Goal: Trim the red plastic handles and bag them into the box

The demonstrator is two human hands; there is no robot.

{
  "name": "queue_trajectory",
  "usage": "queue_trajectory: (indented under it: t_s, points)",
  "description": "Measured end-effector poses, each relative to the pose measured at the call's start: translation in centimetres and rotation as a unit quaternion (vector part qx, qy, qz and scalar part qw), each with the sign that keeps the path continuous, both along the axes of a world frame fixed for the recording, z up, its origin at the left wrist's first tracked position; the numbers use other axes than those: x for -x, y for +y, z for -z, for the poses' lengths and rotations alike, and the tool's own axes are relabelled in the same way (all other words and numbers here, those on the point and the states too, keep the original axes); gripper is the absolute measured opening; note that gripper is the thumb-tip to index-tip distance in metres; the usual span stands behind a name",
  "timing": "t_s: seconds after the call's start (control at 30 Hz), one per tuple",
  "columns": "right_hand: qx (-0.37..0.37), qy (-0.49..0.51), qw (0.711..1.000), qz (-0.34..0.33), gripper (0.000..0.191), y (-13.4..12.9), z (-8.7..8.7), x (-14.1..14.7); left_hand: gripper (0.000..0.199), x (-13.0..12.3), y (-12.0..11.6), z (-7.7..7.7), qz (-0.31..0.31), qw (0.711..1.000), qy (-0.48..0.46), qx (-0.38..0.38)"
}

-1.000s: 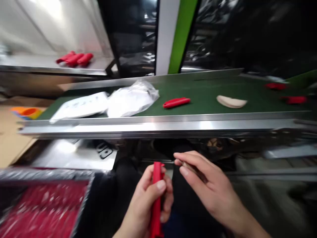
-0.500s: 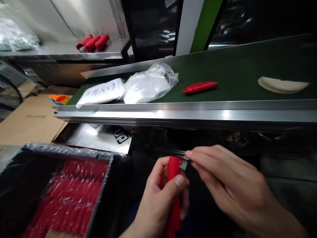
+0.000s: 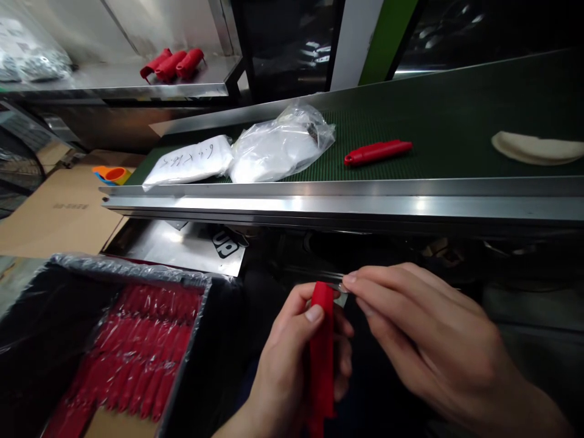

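Left hand (image 3: 292,350): wrapped around a red strip (image 3: 322,359); pressing with the thumb on its left edge; curling the other fingers behind
Right hand (image 3: 429,340): narrowed to a pinch on a thin tool (image 3: 342,287), mostly hidden by the fingers
Red strip: in front of the belt, near end pointing toward the body; far end just beside the right fingertips; hard to tell whether touching the tool
Green belt (image 3: 447,121): carrying, left to right, a white packet (image 3: 189,159), a clear bag (image 3: 278,146), a red handle (image 3: 378,152) and a pale curved piece (image 3: 538,149)
Box (image 3: 132,268): lined with plastic; holding rows of red pieces (image 3: 137,340)
Steel bench (image 3: 103,76): bearing three red covers (image 3: 171,66), side by side
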State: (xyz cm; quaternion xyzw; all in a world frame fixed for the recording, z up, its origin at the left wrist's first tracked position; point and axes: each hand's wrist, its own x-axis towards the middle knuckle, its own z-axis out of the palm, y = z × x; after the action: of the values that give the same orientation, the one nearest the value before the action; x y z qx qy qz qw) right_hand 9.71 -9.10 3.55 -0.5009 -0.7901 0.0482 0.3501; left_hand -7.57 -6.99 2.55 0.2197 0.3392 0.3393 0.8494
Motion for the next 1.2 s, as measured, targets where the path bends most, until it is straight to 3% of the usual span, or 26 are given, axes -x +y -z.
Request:
queue_trajectory:
  t_s: [0.6,1.2]
  points:
    - [-0.025,-0.036,0.999,-0.009,0.037,-0.9,0.3,1.0,0.021,0.0,0.5,-0.1,-0.033,0.999,0.017,0.027]
    - [-0.005,-0.049,0.998,-0.033,0.035,-2.6,0.2,2.1,0.021,-0.3,3.3,-0.9,-0.055,0.996,0.022,-0.070]
